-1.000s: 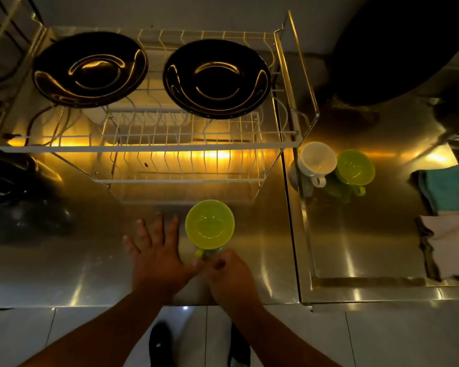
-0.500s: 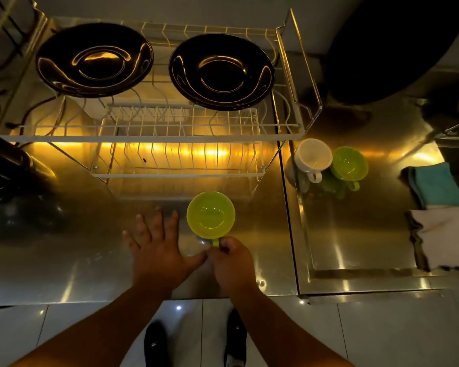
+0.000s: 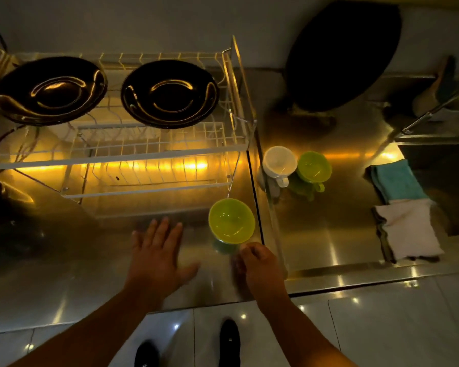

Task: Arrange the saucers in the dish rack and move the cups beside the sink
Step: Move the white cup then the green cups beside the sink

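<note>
Saucers (image 3: 170, 94) on rack (image 3: 154, 152) — cups (image 3: 280, 161) perhaps right.

Both arms reach forward from the bottom of the view, and both are bare. The left hand (image 3: 158, 254) is flat and open, palm down, with its fingers (image 3: 161, 229) spread and pointing ahead and its thumb out to the right. The right hand (image 3: 257, 262) is curled closed like a loose fist, with the fingers tucked under. The two hands are near each other but do not touch.
</note>
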### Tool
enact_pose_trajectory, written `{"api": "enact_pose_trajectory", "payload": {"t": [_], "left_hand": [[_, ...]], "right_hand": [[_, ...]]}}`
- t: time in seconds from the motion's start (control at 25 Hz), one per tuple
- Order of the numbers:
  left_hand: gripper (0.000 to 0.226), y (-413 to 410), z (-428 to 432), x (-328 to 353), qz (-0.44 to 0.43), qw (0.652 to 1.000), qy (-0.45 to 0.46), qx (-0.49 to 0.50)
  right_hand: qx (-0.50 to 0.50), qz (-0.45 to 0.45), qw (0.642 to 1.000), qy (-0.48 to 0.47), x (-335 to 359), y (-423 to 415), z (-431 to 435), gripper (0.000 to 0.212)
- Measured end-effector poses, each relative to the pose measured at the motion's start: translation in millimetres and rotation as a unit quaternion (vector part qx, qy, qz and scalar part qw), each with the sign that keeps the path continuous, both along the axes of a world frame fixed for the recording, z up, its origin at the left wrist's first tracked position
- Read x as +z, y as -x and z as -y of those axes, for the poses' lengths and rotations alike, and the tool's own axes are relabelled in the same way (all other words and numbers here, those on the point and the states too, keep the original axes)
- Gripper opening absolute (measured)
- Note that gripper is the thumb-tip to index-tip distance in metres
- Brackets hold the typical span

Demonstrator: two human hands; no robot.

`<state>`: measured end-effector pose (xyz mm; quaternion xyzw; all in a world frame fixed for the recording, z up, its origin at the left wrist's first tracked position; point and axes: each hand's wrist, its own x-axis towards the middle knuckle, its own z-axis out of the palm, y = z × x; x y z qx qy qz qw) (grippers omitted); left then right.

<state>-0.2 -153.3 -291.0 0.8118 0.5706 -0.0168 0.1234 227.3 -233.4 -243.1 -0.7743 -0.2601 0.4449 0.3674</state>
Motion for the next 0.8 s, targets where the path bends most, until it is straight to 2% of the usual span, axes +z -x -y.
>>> {"api": "enact_pose_trajectory", "payload": {"t": [0.16, 0.4, 0.6, 0.8], "left_hand": [[0.104, -73, -10, 0, 0.038, 0.996, -0.016, -0.075], [0.105, -162, -27, -21, 0.034, 0.997, 0.032, -0.055], [0.108, -179, -22, -35, -0.003, 0.999, -0.012, -0.05], [0.102, -180, -23, -33, -0.011, 0.998, -0.007, -0.059]], "right_hand": [[-0.068, 0.006, 0.998, 0.005, 1, -69, 22, 0.03], [-0.161, 0.072, 0.984, -0.026, 0, -194, 22, 0.033], [-0.193, 0.117, 0.974, -0.036, -7, -278, -5, 0.032], [-0.202, 0.122, 0.972, -0.014, -20, -324, -35, 0.033]]}}
